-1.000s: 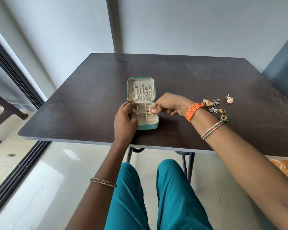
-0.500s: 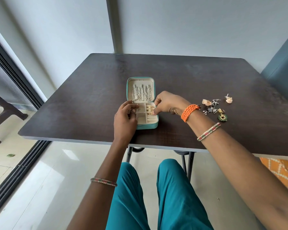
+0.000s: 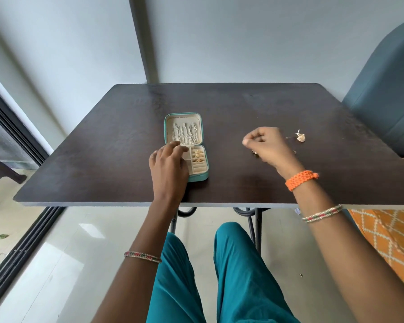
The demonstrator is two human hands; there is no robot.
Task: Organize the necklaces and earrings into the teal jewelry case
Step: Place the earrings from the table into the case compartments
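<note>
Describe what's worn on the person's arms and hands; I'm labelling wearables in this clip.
Both arms are bare, with no sleeves or gloves. The right wrist has a chunky orange woven band and, further up the forearm, a thin beaded bangle in red, green and pale tones. The left forearm carries a matching thin bangle.

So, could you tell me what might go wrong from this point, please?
The right hand hides most of the loose earrings; reaching in blurred motion could scatter them. The shell-shaped gold earring lies apart and may be overlooked. The left hand covers part of the open teal jewelry case and could disturb filled slots.
</note>
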